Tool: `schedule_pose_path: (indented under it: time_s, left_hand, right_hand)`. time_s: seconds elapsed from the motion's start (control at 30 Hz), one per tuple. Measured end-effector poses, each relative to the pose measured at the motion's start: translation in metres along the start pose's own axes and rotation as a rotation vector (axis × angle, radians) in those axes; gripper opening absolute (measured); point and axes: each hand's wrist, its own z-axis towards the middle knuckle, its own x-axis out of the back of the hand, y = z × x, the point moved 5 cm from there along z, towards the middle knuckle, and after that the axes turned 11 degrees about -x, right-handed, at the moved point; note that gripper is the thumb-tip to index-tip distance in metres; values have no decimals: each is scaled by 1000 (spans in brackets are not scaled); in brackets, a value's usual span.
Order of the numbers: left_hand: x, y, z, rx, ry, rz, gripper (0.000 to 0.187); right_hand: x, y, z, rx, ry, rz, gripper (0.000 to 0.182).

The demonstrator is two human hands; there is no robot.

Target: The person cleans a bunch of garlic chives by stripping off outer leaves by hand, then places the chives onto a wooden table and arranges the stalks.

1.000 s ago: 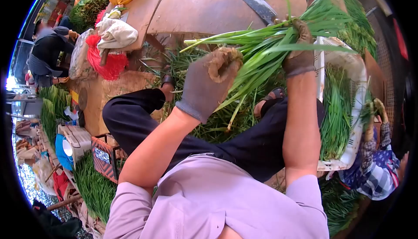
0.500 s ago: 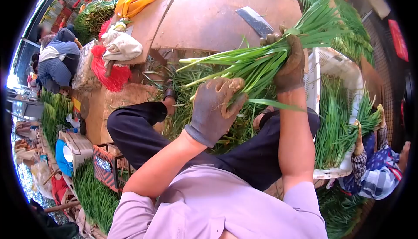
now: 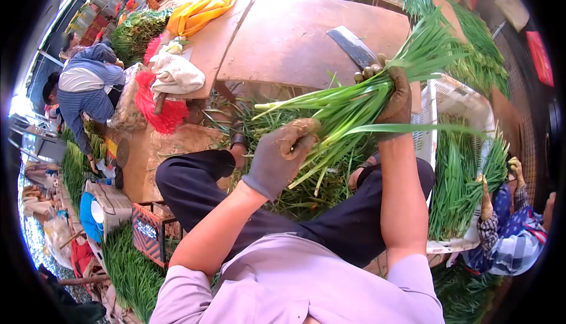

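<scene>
While your right hand (image 3: 398, 101) is wrapped around the bundle of green stalks (image 3: 351, 109), your left hand (image 3: 282, 154) curls at its near side; whether it pinches a stalk, I cannot tell. You hold the bundle near the counter (image 3: 277, 44), pale ends pointing left. A broad blade (image 3: 348, 42) lies on the counter; a white crate (image 3: 463, 96) stands at your right.

no lettering, label or number can be read.
</scene>
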Motion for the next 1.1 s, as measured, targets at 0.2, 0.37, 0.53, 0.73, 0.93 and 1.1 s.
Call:
schedule_pose_path:
  time_s: [0.2,0.37,0.53,0.73,0.93,1.1]
  left_hand:
    - [-4,14,4,-161,-159,87,27]
    - [-8,18,-1,-207,-199,153,29]
    - [-13,19,-3,-233,-126,129,24]
    - [-20,10,-5,-274,-185,179,21]
    - [-16,28,19,-332,-59,303,7]
    - [30,47,41,-166,240,-189,9]
  right_hand:
    - [-8,-3,1,-25,-241,3,21]
    - [-11,-2,0,-24,-304,-12,22]
    - [-9,1,3,-57,-327,-29,23]
    - [-4,3,6,-45,-350,-44,24]
    - [-2,3,6,-59,-402,-48,29]
    - [-6,-2,-1,-34,-346,-56,30]
